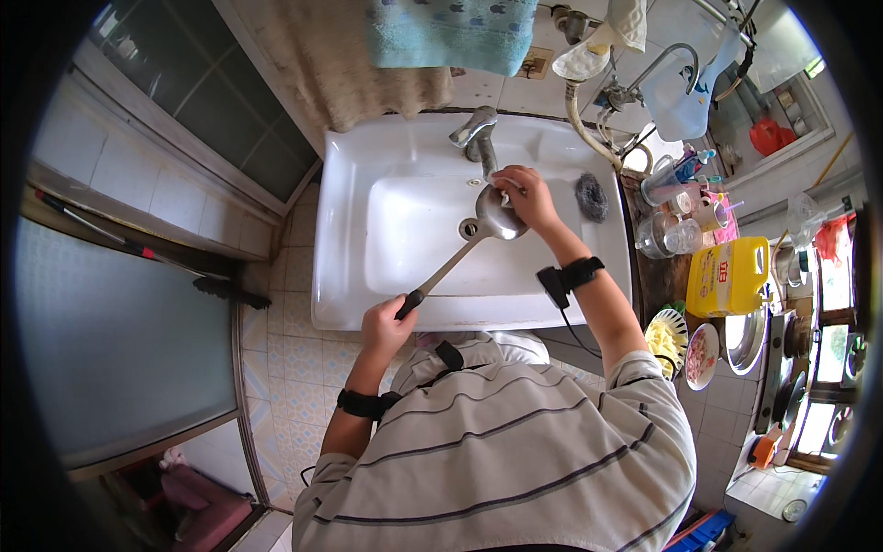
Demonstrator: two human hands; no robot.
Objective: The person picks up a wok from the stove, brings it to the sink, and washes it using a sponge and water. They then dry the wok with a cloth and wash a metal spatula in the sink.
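A metal ladle (489,219) with a long handle is held slantwise over a white ceramic sink (407,228). My left hand (386,326) grips the dark end of its handle at the sink's front edge. With my right hand (530,198) I hold a small white cloth or pad (506,197) against the ladle's bowl. Most of that white piece is hidden under my fingers. The chrome faucet (481,134) stands just behind the bowl, its spout end close to my right fingers. Below the bowl, the drain (468,228) is partly visible.
A steel wool scourer (591,197) lies on the sink's right ledge. Jars and cups (683,237), a yellow jug (728,277), a plate of pale cut food (664,343) and a bowl of chopped meat (701,357) crowd the right counter. Towels (452,34) hang behind the sink.
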